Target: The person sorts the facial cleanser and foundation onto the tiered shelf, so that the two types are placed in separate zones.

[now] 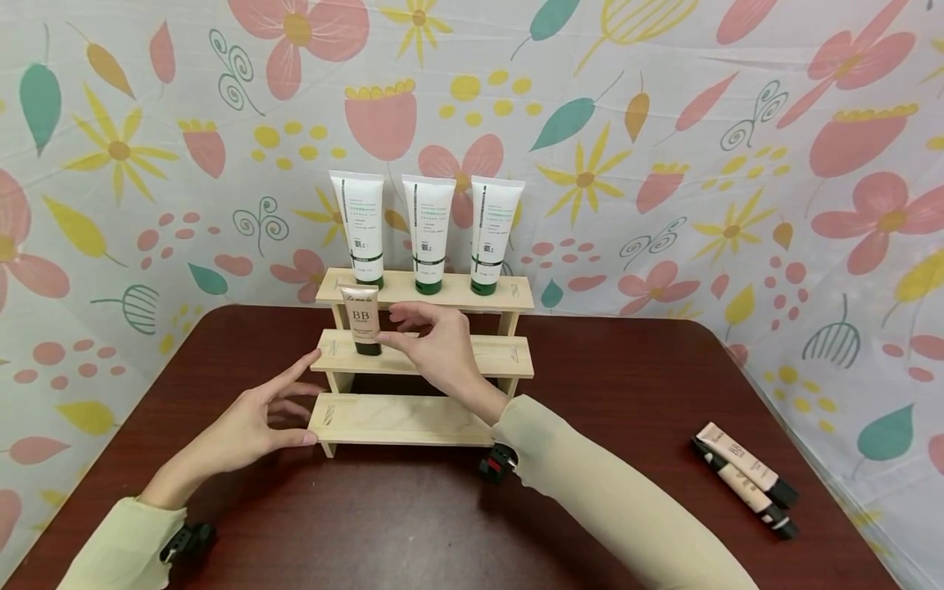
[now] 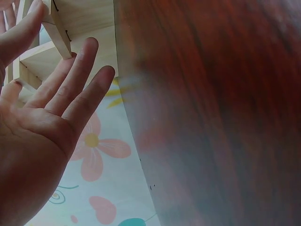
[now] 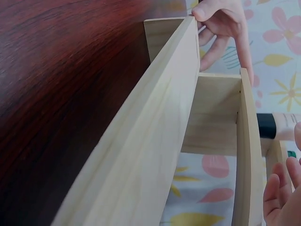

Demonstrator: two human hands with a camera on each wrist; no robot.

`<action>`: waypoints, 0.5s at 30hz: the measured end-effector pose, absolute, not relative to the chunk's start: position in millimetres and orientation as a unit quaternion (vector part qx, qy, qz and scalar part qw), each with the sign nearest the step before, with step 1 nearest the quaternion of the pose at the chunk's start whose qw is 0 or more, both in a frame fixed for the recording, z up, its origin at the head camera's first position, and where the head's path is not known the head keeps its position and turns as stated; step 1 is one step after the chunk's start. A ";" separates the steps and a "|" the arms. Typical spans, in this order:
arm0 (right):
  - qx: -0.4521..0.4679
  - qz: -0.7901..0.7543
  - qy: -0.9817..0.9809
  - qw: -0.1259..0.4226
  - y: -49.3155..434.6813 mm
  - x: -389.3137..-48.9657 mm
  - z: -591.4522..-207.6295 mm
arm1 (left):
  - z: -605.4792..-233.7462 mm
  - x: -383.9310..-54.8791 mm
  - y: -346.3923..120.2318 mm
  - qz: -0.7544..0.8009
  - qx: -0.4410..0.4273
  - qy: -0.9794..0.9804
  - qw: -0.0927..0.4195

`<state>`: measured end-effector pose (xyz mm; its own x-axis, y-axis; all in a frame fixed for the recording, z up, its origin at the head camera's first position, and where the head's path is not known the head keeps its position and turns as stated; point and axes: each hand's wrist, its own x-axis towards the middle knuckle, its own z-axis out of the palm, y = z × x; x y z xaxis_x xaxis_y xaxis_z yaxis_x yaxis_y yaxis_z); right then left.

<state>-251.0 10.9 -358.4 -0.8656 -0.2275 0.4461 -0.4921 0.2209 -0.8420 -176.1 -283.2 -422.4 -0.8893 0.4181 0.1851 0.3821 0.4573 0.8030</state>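
Observation:
A small beige BB cream tube (image 1: pixel 360 319) stands cap down at the left end of the middle tier of a three-step wooden stand (image 1: pixel 413 418). My right hand (image 1: pixel 440 344) is just right of the tube, its thumb tip at the tube's lower edge and the other fingers spread apart from it. In the right wrist view, the tube's black cap (image 3: pixel 266 125) sits on the tier. With my left hand (image 1: pixel 247 426), I touch the stand's left side: thumb at the bottom tier's corner, index fingertip at the middle tier's end.
Three white tubes with green caps, the left (image 1: pixel 361 229), middle (image 1: pixel 429 233) and right (image 1: pixel 496 233), stand on the top tier. On the table (image 1: pixel 605 410) at right lie another BB cream tube (image 1: pixel 745 463) and a slim beige tube with black ends (image 1: pixel 741 490). A flower-patterned cloth (image 1: pixel 664 106) hangs behind.

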 end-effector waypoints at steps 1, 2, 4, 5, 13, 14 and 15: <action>0.229 0.578 -0.774 0.115 14.0 -250.3 -358.4 | -422.2 -175.9 -282.9 0.466 0.235 0.853 0.019; 0.226 0.579 -0.775 0.113 17.2 -249.6 -358.4 | -422.0 -175.6 -282.6 0.466 0.235 0.853 0.019; 0.221 0.580 -0.777 0.111 24.0 -247.9 -358.1 | -421.6 -175.0 -281.8 0.465 0.236 0.853 0.017; 0.219 0.579 -0.778 0.110 27.6 -247.2 -358.0 | -421.5 -174.8 -281.6 0.465 0.236 0.853 0.016; 0.224 0.549 -0.797 0.117 62.4 -234.4 -359.1 | -420.0 -174.3 -280.7 0.459 0.234 0.857 0.016; 0.224 0.544 -0.800 0.117 67.3 -231.7 -359.0 | -420.1 -174.4 -280.7 0.459 0.234 0.857 0.016; 0.225 0.539 -0.803 0.119 72.1 -229.3 -358.9 | -420.2 -174.5 -280.7 0.460 0.234 0.856 0.016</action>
